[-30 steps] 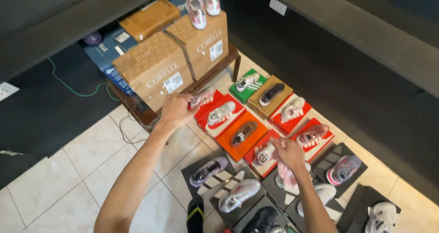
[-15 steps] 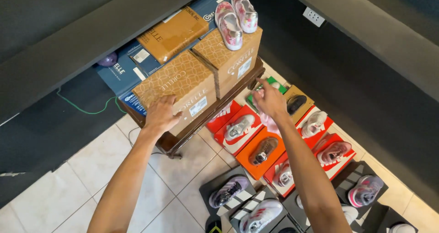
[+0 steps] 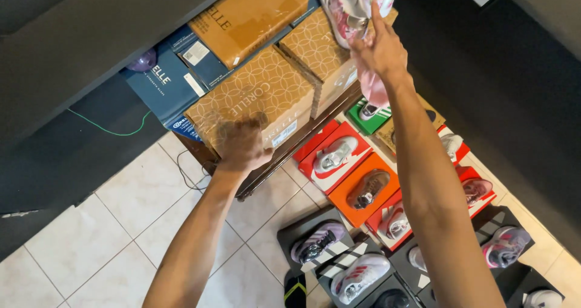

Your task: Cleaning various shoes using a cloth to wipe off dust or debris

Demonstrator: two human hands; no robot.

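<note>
Reaching up, right hand [image 3: 380,49] fingers closed on pink shoe [image 3: 348,5] (atop far box [image 3: 318,48]) | left hand [image 3: 242,144] spread flat on near box [image 3: 257,102] front edge

Even daylight lit the tiled floor [image 3: 91,247] brightly, while the upper corners stayed dark. The left hand [image 3: 242,144] was motion-blurred; wide-angle distortion bent the edges.

Shoes [image 3: 348,5] on box [image 3: 321,48]
</note>
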